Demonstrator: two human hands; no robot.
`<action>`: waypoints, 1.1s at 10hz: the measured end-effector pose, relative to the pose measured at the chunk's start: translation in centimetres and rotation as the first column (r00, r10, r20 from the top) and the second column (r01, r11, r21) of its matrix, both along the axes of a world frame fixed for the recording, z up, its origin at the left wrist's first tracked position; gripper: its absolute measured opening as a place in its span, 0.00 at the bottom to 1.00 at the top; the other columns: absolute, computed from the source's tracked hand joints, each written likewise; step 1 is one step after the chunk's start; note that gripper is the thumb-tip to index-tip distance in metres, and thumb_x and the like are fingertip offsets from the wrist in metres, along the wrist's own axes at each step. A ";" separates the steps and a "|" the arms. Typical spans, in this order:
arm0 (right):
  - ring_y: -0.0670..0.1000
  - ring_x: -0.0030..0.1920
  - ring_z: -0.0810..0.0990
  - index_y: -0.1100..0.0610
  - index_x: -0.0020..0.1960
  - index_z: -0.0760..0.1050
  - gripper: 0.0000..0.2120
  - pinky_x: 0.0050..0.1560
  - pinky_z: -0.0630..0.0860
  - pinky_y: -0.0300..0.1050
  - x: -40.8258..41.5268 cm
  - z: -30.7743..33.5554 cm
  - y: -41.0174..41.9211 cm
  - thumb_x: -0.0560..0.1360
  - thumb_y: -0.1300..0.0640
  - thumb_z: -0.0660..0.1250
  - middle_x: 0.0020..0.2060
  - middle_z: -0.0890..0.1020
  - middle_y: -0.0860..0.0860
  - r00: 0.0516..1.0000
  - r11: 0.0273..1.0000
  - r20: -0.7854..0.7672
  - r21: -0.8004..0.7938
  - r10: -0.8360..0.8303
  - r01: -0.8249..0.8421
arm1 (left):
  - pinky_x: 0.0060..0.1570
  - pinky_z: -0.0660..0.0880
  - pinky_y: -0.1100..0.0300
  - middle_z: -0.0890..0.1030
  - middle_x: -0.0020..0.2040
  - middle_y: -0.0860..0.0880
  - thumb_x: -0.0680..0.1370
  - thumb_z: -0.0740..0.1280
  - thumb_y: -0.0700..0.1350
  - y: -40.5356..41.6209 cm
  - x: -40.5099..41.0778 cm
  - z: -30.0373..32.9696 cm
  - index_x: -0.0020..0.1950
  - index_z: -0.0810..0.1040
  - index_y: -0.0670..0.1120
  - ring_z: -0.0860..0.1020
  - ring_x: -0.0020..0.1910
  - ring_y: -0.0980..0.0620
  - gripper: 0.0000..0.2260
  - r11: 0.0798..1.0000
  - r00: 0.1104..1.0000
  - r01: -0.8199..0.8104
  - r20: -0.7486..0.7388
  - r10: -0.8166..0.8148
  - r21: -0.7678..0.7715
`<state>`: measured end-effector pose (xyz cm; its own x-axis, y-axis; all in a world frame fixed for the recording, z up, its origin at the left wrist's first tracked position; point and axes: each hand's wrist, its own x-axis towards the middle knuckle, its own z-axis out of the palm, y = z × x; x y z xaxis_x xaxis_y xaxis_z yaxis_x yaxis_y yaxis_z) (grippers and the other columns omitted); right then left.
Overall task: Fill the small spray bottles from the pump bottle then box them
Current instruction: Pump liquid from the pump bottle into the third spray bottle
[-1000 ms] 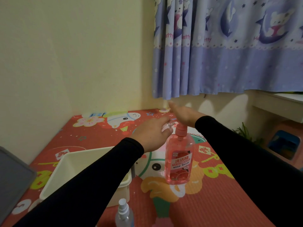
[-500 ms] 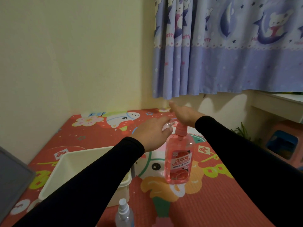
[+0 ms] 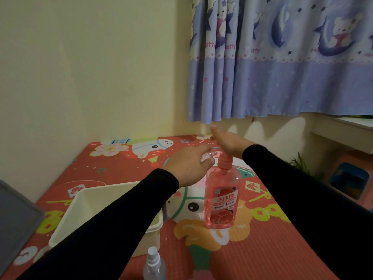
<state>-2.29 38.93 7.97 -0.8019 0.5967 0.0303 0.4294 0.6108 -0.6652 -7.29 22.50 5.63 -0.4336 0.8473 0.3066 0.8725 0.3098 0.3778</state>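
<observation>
A pink pump bottle (image 3: 222, 201) stands upright on the red patterned mat. My right hand (image 3: 228, 142) lies flat on its pump head, fingers stretched out. My left hand (image 3: 189, 164) is closed around a small clear bottle (image 3: 207, 157), held right at the pump's spout; most of that bottle is hidden in my fist. A second small spray bottle (image 3: 154, 263) with a white nozzle stands at the bottom edge. A cream plastic box (image 3: 80, 203) sits at the left, partly behind my left sleeve.
The red cartoon mat (image 3: 262, 239) runs up to a yellow wall. A grey lid or panel (image 3: 14, 217) leans at the far left. A purple curtain (image 3: 282, 67) hangs behind. At the right stand a white ledge (image 3: 343, 128) and a stool (image 3: 351, 178).
Both hands stay at the pump bottle. Hardly anything has shifted apart from a slight movement of the view.
</observation>
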 end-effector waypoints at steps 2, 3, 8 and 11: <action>0.55 0.73 0.66 0.59 0.73 0.67 0.37 0.74 0.58 0.55 -0.4 -0.9 -0.3 0.76 0.34 0.46 0.72 0.70 0.57 0.999 0.999 -0.004 -0.036 0.036 -0.036 | 0.47 0.65 0.58 0.77 0.60 0.46 0.82 0.58 0.52 0.0 0.1 -0.7 0.67 0.71 0.49 0.74 0.57 0.47 0.16 1.000 1.000 -0.007 -0.010 0.007 -0.017; 0.56 0.72 0.66 0.58 0.72 0.69 0.36 0.74 0.58 0.56 -0.2 -0.2 0.1 0.78 0.34 0.44 0.72 0.69 0.57 0.999 1.000 0.032 0.023 0.012 -0.013 | 0.52 0.69 0.56 0.76 0.64 0.48 0.82 0.58 0.54 0.0 0.0 -0.1 0.71 0.69 0.51 0.74 0.60 0.48 0.18 1.000 1.000 -0.010 -0.021 0.010 -0.025; 0.63 0.68 0.70 0.60 0.72 0.66 0.24 0.69 0.65 0.60 -0.1 -0.5 -0.1 0.83 0.48 0.47 0.68 0.71 0.63 0.998 0.998 0.057 0.057 0.036 -0.039 | 0.55 0.71 0.55 0.77 0.64 0.47 0.81 0.58 0.54 -0.1 0.0 -0.1 0.71 0.68 0.52 0.75 0.59 0.48 0.19 0.999 1.000 -0.018 -0.014 0.018 -0.028; 0.57 0.69 0.71 0.60 0.68 0.72 0.35 0.72 0.62 0.56 -0.5 -0.8 -0.2 0.78 0.36 0.44 0.69 0.73 0.58 1.000 1.000 0.000 0.008 0.026 -0.026 | 0.53 0.69 0.56 0.75 0.65 0.46 0.81 0.58 0.54 0.0 -0.3 -1.1 0.71 0.68 0.51 0.74 0.59 0.47 0.19 1.000 1.000 -0.009 0.009 0.009 -0.010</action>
<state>-2.78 38.68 7.16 -0.8168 0.5758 0.0351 0.4134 0.6268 -0.6605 -7.62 22.51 4.53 -0.4437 0.8466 0.2939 0.8664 0.3214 0.3822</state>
